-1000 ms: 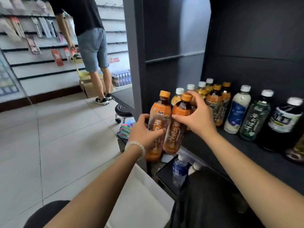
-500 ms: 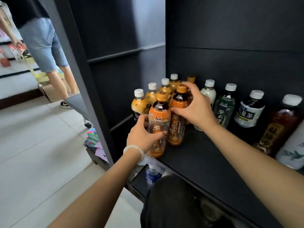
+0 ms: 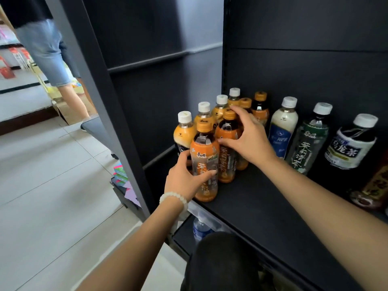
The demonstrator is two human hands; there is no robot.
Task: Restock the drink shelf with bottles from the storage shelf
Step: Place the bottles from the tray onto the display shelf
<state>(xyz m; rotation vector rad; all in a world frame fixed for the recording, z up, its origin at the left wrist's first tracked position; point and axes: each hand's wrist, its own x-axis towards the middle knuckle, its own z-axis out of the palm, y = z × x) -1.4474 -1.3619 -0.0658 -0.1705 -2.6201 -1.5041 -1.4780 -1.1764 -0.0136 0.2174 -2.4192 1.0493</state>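
Observation:
Two orange-capped tea bottles stand on the black drink shelf (image 3: 252, 202) near its front left corner. My left hand (image 3: 184, 179) grips the front bottle (image 3: 203, 152) around its middle. My right hand (image 3: 247, 139) holds the second bottle (image 3: 227, 131) at its shoulder, just behind and to the right. Behind them stands a row of white-capped yellow bottles (image 3: 184, 131) and more orange-capped bottles (image 3: 260, 108).
To the right stand a milky white bottle (image 3: 282, 124), a green tea bottle (image 3: 308, 141), an oolong bottle (image 3: 350, 148) and a brown bottle (image 3: 375, 185). A water bottle (image 3: 200, 227) sits on the shelf below. A person in denim shorts (image 3: 50, 53) stands at the left on the tiled floor.
Both hands have carried the two orange bottles in from the aisle and set them down on the shelf, in front of the matching rows.

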